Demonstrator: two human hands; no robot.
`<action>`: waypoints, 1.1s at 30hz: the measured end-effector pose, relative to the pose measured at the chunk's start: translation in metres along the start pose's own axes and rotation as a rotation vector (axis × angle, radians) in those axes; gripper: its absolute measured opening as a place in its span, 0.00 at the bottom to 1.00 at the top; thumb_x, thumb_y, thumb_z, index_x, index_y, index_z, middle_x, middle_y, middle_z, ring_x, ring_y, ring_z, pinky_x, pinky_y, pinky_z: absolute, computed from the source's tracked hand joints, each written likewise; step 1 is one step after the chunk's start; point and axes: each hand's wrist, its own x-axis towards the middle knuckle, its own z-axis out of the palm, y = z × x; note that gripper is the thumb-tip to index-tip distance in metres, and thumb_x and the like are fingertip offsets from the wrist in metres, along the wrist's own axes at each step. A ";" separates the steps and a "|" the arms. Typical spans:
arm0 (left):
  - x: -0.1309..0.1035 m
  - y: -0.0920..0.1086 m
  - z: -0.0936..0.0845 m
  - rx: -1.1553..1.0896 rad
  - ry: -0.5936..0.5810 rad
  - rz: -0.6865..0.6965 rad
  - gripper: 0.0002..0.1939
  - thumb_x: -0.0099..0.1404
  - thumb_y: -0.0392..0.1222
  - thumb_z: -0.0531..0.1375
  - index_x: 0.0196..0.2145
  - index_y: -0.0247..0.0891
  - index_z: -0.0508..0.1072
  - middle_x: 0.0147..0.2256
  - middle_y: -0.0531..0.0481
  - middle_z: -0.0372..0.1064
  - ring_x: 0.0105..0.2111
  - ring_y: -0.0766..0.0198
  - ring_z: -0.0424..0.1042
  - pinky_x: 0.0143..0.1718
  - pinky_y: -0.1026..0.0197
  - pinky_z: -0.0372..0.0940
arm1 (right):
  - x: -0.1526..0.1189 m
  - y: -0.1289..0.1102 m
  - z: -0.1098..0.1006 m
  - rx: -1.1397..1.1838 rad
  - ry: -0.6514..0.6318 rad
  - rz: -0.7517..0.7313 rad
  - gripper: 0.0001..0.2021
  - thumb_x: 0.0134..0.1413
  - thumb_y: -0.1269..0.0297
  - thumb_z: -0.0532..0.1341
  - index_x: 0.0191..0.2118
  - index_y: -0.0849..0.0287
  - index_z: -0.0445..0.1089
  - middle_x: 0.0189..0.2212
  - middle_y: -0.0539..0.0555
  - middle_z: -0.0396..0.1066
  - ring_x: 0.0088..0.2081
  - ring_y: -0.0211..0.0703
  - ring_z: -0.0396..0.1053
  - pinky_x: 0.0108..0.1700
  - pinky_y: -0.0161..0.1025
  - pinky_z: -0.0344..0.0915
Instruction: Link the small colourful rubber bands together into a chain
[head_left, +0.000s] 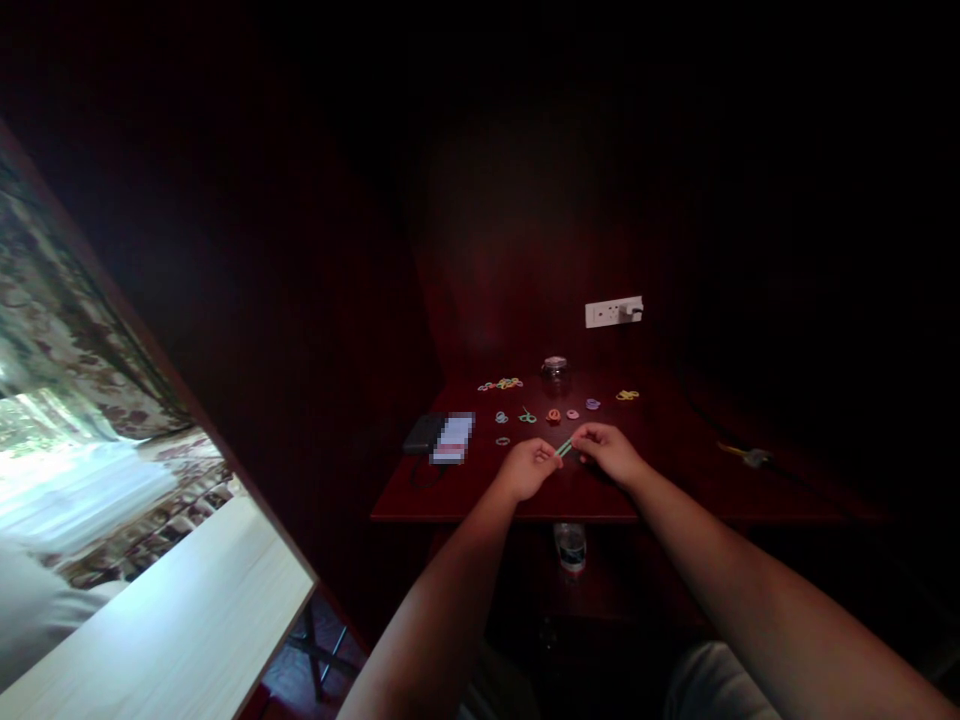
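Where the surface (409,503) begins at left, a black object (421,433) is too dark to identify, partly covered by a phone (452,437) with a pixelated screen. Farther right, the left hand (529,468) has its fingers pinching 1 end of a green band (564,448), stretched between both hands. The right hand's (609,455) fingers grasp the other end, hiding it. Beyond lie yellow bands (628,396), then a small object (756,458), blurred in shadow.
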 end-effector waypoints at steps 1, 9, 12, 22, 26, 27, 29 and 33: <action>0.000 0.001 0.000 -0.011 -0.001 0.001 0.09 0.55 0.42 0.57 0.29 0.32 0.69 0.26 0.49 0.69 0.24 0.70 0.65 0.26 0.68 0.58 | 0.000 0.000 0.000 0.014 0.000 -0.001 0.09 0.42 0.60 0.60 0.24 0.62 0.64 0.13 0.46 0.61 0.16 0.32 0.57 0.20 0.31 0.51; -0.002 0.005 -0.001 -0.048 -0.010 -0.006 0.07 0.52 0.40 0.59 0.27 0.32 0.69 0.24 0.50 0.68 0.23 0.71 0.64 0.25 0.68 0.57 | 0.005 0.008 -0.010 0.303 0.203 0.007 0.11 0.40 0.58 0.60 0.24 0.61 0.62 0.20 0.50 0.66 0.16 0.30 0.57 0.19 0.30 0.52; -0.001 0.003 -0.001 -0.039 -0.002 -0.006 0.08 0.52 0.41 0.60 0.27 0.32 0.69 0.24 0.50 0.68 0.23 0.70 0.64 0.25 0.68 0.58 | 0.004 0.009 -0.009 0.225 0.093 -0.012 0.12 0.41 0.57 0.61 0.25 0.62 0.64 0.21 0.50 0.67 0.17 0.30 0.58 0.20 0.30 0.53; -0.002 0.006 -0.001 -0.093 -0.031 -0.028 0.08 0.52 0.41 0.60 0.27 0.31 0.69 0.26 0.48 0.69 0.24 0.69 0.66 0.28 0.67 0.60 | 0.000 0.002 -0.002 -0.124 -0.196 -0.054 0.14 0.39 0.57 0.63 0.26 0.65 0.70 0.15 0.48 0.64 0.18 0.32 0.57 0.21 0.31 0.52; -0.001 0.007 -0.001 -0.071 -0.024 -0.028 0.09 0.51 0.41 0.60 0.27 0.31 0.68 0.24 0.49 0.68 0.24 0.70 0.66 0.26 0.68 0.60 | 0.000 0.002 -0.002 -0.154 -0.214 -0.054 0.14 0.37 0.56 0.64 0.26 0.65 0.70 0.15 0.47 0.62 0.18 0.31 0.55 0.21 0.30 0.50; -0.001 0.008 -0.001 -0.065 -0.022 -0.026 0.09 0.52 0.41 0.60 0.27 0.31 0.68 0.24 0.49 0.68 0.23 0.70 0.66 0.26 0.68 0.60 | 0.000 0.003 -0.002 -0.164 -0.206 -0.057 0.14 0.37 0.56 0.64 0.25 0.65 0.69 0.15 0.47 0.62 0.18 0.31 0.54 0.20 0.30 0.49; -0.001 0.008 -0.001 -0.048 -0.014 -0.024 0.10 0.52 0.42 0.60 0.27 0.31 0.68 0.23 0.50 0.68 0.23 0.70 0.65 0.25 0.68 0.59 | 0.000 0.003 -0.002 -0.178 -0.179 -0.058 0.14 0.38 0.56 0.64 0.24 0.65 0.68 0.14 0.47 0.62 0.17 0.30 0.54 0.20 0.30 0.49; -0.001 0.010 -0.001 -0.038 -0.008 -0.019 0.10 0.51 0.42 0.61 0.27 0.31 0.67 0.22 0.51 0.67 0.22 0.71 0.65 0.25 0.68 0.59 | 0.000 0.005 0.000 -0.181 -0.142 -0.067 0.13 0.38 0.57 0.63 0.23 0.64 0.66 0.15 0.47 0.62 0.18 0.31 0.55 0.20 0.30 0.50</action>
